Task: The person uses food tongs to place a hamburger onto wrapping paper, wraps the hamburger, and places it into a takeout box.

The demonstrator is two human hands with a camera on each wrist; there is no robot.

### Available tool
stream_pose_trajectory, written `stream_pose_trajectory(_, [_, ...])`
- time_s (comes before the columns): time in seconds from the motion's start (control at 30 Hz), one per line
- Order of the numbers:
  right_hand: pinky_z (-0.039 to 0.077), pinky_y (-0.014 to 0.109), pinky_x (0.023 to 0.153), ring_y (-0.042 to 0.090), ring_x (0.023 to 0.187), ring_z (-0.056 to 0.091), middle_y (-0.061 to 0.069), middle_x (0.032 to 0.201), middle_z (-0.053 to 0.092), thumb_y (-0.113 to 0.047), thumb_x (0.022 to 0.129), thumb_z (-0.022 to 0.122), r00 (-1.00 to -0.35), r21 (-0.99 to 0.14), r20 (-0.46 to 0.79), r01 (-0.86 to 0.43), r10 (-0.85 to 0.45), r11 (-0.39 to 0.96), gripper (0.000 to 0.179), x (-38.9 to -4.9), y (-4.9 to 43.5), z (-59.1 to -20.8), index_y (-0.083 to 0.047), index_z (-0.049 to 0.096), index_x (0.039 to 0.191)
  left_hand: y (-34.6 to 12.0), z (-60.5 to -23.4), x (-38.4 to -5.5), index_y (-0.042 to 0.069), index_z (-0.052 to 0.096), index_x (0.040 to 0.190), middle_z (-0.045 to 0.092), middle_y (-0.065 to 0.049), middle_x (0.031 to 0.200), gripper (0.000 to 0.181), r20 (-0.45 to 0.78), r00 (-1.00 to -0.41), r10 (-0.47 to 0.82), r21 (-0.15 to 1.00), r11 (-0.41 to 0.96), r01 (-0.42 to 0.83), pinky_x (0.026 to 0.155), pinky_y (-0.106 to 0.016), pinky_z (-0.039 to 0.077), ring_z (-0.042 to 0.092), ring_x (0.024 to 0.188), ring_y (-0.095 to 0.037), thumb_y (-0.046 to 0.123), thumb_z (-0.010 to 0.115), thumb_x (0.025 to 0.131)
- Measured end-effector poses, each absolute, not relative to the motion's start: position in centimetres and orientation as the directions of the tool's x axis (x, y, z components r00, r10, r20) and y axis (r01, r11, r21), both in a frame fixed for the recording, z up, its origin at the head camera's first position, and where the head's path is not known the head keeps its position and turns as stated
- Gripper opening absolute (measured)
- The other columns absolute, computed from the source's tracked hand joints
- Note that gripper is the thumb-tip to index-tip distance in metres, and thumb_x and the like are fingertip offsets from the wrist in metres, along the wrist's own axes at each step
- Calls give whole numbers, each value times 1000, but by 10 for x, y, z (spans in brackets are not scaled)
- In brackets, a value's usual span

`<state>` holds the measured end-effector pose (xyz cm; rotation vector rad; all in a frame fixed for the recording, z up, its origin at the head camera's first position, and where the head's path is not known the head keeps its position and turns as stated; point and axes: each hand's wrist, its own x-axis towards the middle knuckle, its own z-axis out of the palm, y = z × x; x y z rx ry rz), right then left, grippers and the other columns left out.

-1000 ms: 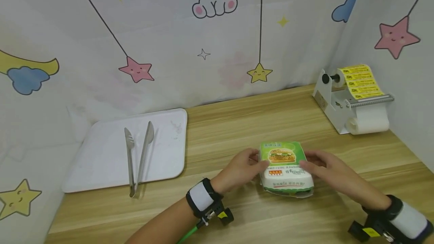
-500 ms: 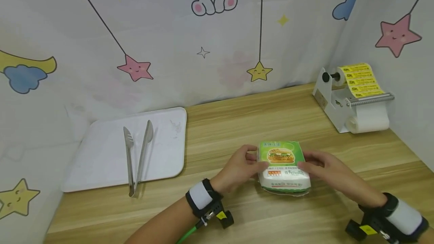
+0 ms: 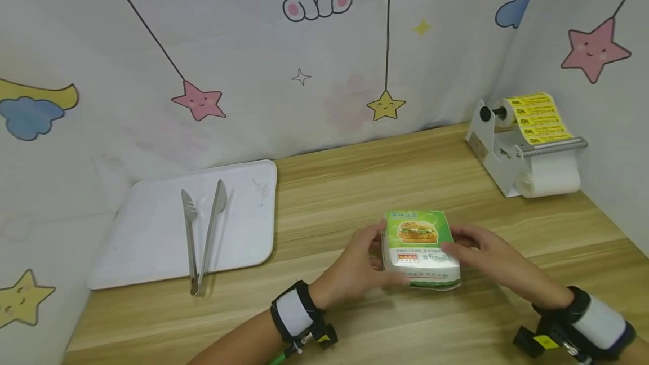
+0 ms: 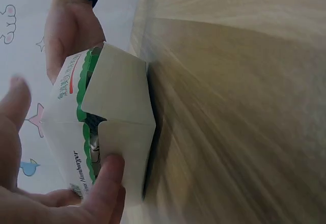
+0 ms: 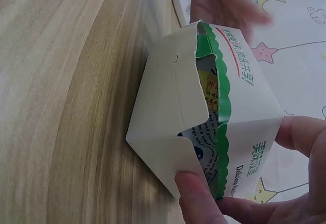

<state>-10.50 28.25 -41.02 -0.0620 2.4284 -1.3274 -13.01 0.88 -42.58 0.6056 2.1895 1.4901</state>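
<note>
A green and white burger box [image 3: 421, 241] with a burger picture on its lid sits on the table in front of me. My right hand [image 3: 494, 255] pinches its right side, thumb at the lid's edge and fingers against the wall. At the box's left side is my left hand [image 3: 355, 269], its thumb lifted off the lid while its fingers [image 4: 107, 178] touch the side wall. The lid is down, but a gap runs along the scalloped green edge. Through that gap, in the right wrist view, printed wrapping paper [image 5: 206, 137] shows inside. What it wraps is hidden.
A white tray [image 3: 152, 241] lies at the left with metal tongs [image 3: 205, 241] resting on it, handle end over its front edge. At the back right stands a label dispenser [image 3: 527, 151] with a roll of yellow labels [image 3: 539, 120]. A cartoon-printed curtain closes the back.
My left thumb has come off the lid and swung toward the front, and the left hand has spread. The right hand stays on the box. The lid's front edge sits slightly lower.
</note>
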Motion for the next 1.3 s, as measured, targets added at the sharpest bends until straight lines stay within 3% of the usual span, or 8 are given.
stream_pose_trajectory(0.13, [52, 41, 92, 38, 123, 57, 27, 135, 58, -33, 100, 66, -933, -834, -240, 58, -268, 548, 72, -105, 280, -411, 16, 40, 145, 11, -427, -119, 3, 9, 162, 31, -19, 150, 124, -66, -814, 578, 827, 487, 279, 107, -30, 43, 45, 127, -22, 18, 94, 73])
stream_pose_trajectory(0.37, [58, 28, 84, 43, 118, 56, 34, 135, 42, -19, 78, 90, -917, -885, -113, -83, -383, 458, 101, -97, 276, -419, 19, 29, 148, 16, -432, -113, -4, 15, 159, 37, -23, 146, 119, 23, -862, 506, 728, 582, 361, 112, -39, 41, 42, 133, -30, 15, 93, 72])
stream_pose_trajectory(0.6, [57, 28, 86, 41, 124, 54, 28, 138, 47, -26, 85, 85, -922, -852, -147, -66, -358, 520, 84, -96, 274, -415, 11, 41, 146, 16, -433, -114, -6, 15, 158, 39, -22, 142, 118, 33, -869, 493, 728, 584, 359, 110, -39, 43, 45, 128, -28, 13, 93, 71])
stream_pose_trajectory(0.73, [57, 28, 86, 41, 122, 54, 29, 139, 46, -26, 85, 85, -911, -862, -130, -92, -391, 499, 86, -95, 275, -417, 11, 39, 147, 17, -433, -114, -6, 15, 159, 39, -23, 143, 116, 22, -875, 484, 723, 596, 349, 108, -36, 45, 46, 127, -28, 7, 90, 71])
stream_pose_trajectory(0.83, [55, 36, 91, 40, 122, 55, 28, 139, 48, -34, 83, 86, -910, -815, -95, -162, -403, 557, 91, -94, 276, -420, 11, 39, 147, 16, -433, -113, -5, 13, 159, 37, -24, 146, 116, 8, -869, 494, 709, 610, 353, 105, -33, 47, 46, 127, -27, 2, 87, 71])
stream_pose_trajectory(1.0, [52, 43, 97, 45, 129, 52, 33, 147, 45, -41, 83, 84, -912, -801, -121, -143, -391, 581, 104, -91, 276, -422, 11, 28, 153, 15, -433, -111, -4, 11, 160, 34, -25, 147, 115, -11, -859, 512, 697, 620, 360, 100, -30, 48, 46, 124, -26, 2, 85, 73])
stream_pose_trajectory(1.17, [53, 33, 96, 52, 135, 43, 40, 154, 28, -29, 86, 83, -898, -890, -144, -67, -417, 451, 108, -91, 276, -425, 12, 12, 157, 16, -433, -110, -5, 11, 160, 35, -26, 147, 114, -17, -869, 494, 708, 620, 338, 100, -30, 49, 50, 121, -27, 4, 86, 74])
stream_pose_trajectory(1.3, [52, 30, 97, 53, 136, 40, 41, 155, 23, -25, 88, 80, -873, -917, -125, -80, -472, 390, 106, -90, 276, -427, 13, 8, 157, 18, -433, -108, -4, 12, 160, 38, -23, 145, 115, 5, -881, 472, 732, 599, 325, 106, -33, 46, 49, 125, -27, 2, 87, 72])
